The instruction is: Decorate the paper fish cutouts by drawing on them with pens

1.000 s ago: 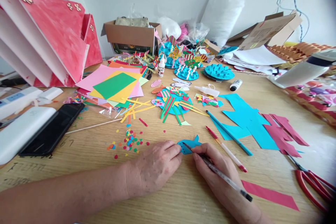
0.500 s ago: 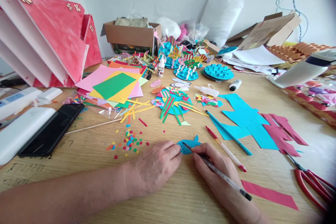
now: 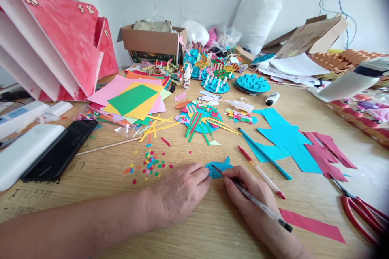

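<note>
A small blue paper fish (image 3: 217, 168) with dark dots lies on the wooden table in front of me. My left hand (image 3: 185, 188) rests at its left end, fingers pressed together and holding it down. A clear-barrelled black pen (image 3: 253, 199) is gripped in my right hand (image 3: 252, 192), its tip touching the fish's body. The thumb and fingers of that hand partly cover the fish's right side. Right of this hand lie a red pen (image 3: 261, 173), a blue pen (image 3: 265, 153) and a red paper strip (image 3: 313, 225).
Red-handled scissors (image 3: 361, 214) lie at the right, below cut blue paper (image 3: 288, 139). Paper dots (image 3: 152, 162) are scattered left of the fish. Coloured sheets (image 3: 132, 99), a phone (image 3: 60, 149) and a glue bottle (image 3: 186, 77) are farther out. Decorated blue plates (image 3: 253, 84) stand behind.
Almost nothing differs. Both hands keep their places at the fish, and the pen in my right hand has barely shifted.
</note>
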Demonstrator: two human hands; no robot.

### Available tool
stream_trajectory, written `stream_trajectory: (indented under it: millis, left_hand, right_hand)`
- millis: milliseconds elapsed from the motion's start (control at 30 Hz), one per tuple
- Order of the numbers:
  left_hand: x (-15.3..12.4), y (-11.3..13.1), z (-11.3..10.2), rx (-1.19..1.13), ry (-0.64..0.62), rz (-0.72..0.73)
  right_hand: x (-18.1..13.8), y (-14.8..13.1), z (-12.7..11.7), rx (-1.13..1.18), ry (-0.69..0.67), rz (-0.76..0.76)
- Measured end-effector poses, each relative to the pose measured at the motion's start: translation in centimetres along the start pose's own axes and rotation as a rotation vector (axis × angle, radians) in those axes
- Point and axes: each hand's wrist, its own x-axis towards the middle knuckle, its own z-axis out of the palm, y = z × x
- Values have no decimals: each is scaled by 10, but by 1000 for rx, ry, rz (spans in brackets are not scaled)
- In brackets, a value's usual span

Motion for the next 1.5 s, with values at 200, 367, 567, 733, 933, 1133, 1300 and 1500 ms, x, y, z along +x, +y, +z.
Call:
stream_trajectory:
  millis: [200, 367, 567, 733, 933, 1133, 1300, 1500]
  left_hand:
    - [-1, 0, 0, 4, -1, -6]
    - [0, 0, 2, 3, 15, 2]
    - [0, 0, 1, -5, 12, -5]
    - [0, 0, 0, -8, -20, 1]
    - [0, -1, -1, -10, -8, 6]
    - [-1, -1, 0, -23, -12, -1]
    - [0, 0, -3, -11, -17, 7]
    - [0, 0, -2, -12, -4, 13]
  right_hand:
    - [1, -2, 0, 16, 21, -4]
    - [0, -2, 0, 4, 4, -2]
    - [-1, 1, 0, -19, -15, 7]
    - [0, 2, 1, -19, -16, 5]
    - [0, -1, 0, 10, 3, 3]
    - [2, -3, 0, 30, 12, 18]
    - [3, -5, -1, 38, 26, 27]
    - [2, -3, 0, 34, 26, 12]
